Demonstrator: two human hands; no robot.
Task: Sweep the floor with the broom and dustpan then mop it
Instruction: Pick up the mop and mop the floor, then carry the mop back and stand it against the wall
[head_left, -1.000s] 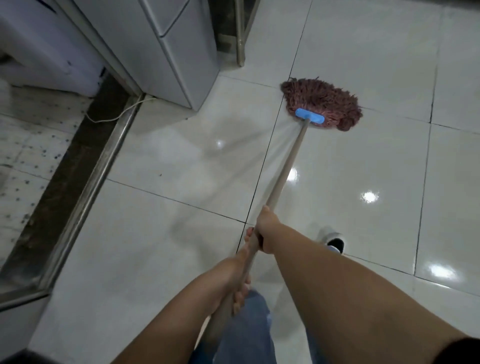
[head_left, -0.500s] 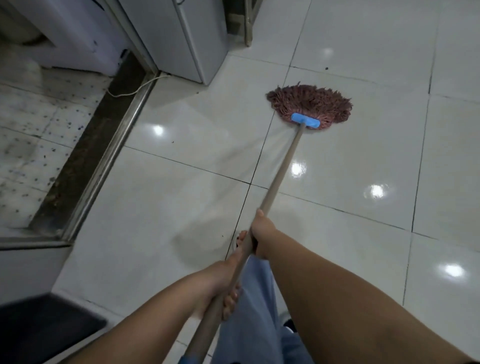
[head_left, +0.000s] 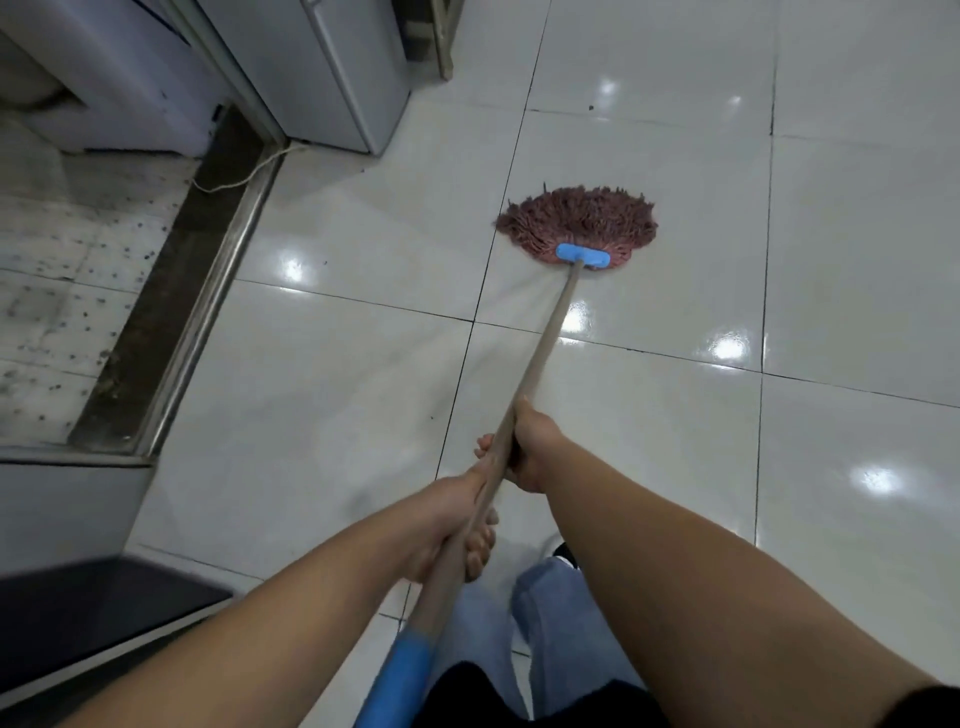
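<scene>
Floor (head_left: 649, 457): glossy white tiles, dark grout lines, scattered light reflections. Grey cabinet (head_left: 332, 67) stood at the far side; beside it, a metal threshold strip (head_left: 208, 322), a white cord (head_left: 244, 176), then speckled, grimy tiles (head_left: 62, 291).

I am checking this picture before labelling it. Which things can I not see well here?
Head view only:
- Upper end of the mop handle: cut off by the bottom edge.
- Left hand fingers: partly hidden behind the handle.
- Right hand fingers: curled out of sight around the handle.
- Broom and dustpan: not in view.
- Appliance top: cut off by the top edge.
- Dark mat: blurred.
</scene>
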